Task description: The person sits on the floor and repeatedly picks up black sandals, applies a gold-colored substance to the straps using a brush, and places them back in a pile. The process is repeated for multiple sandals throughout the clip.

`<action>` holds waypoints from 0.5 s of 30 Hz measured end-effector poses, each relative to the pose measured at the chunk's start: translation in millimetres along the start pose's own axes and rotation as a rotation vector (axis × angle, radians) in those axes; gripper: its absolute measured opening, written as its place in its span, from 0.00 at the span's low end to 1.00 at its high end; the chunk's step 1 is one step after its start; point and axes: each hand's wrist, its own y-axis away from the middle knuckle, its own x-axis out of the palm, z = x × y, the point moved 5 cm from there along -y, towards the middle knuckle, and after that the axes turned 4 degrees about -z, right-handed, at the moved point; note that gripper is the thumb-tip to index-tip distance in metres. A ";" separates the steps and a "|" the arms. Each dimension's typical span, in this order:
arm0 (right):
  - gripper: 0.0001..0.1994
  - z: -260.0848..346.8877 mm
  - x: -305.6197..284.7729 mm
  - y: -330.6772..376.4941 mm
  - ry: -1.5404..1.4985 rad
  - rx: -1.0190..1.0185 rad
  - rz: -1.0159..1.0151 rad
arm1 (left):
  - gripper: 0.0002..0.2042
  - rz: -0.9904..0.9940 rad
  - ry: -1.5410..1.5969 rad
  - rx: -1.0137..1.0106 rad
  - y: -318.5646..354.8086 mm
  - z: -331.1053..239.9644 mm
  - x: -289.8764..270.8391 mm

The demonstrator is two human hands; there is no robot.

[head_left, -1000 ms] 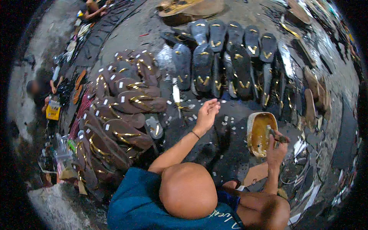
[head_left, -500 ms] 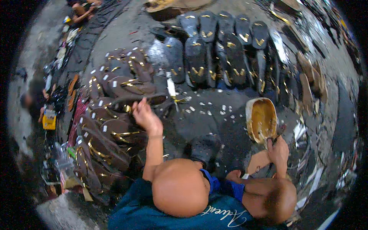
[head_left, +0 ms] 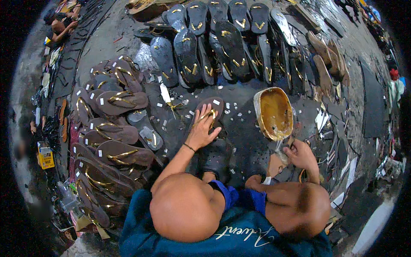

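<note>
My left hand [head_left: 202,130] lies flat and spread on a brown sandal [head_left: 210,112] on the floor before me. My right hand [head_left: 301,155] is closed around a brush [head_left: 280,150] beside the glue bowl [head_left: 274,112]. Strapped brown sandals [head_left: 112,141] pile left, black ones [head_left: 214,38] far; the dark floor [head_left: 244,96] is littered.

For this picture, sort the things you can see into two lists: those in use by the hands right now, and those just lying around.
In use:
left hand pressing a brown sandal
right hand holding a small tool, unclear
glue bowl

Lying about:
brown sandal pile
black sandal rows
white paper scraps
</note>
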 end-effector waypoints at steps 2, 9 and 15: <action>0.19 -4.3 3.2 -2.1 -0.290 -0.025 0.069 | 0.36 0.054 -0.094 0.056 -12.0 -4.8 4.0; 0.14 118.9 -24.3 -30.8 -0.756 -0.579 -0.293 | 0.27 -0.189 1.635 -0.545 -82.9 -39.8 -29.3; 0.23 188.2 -5.7 -34.3 -0.430 -1.119 -0.485 | 0.21 -0.021 1.893 -0.206 -95.2 -66.9 -81.7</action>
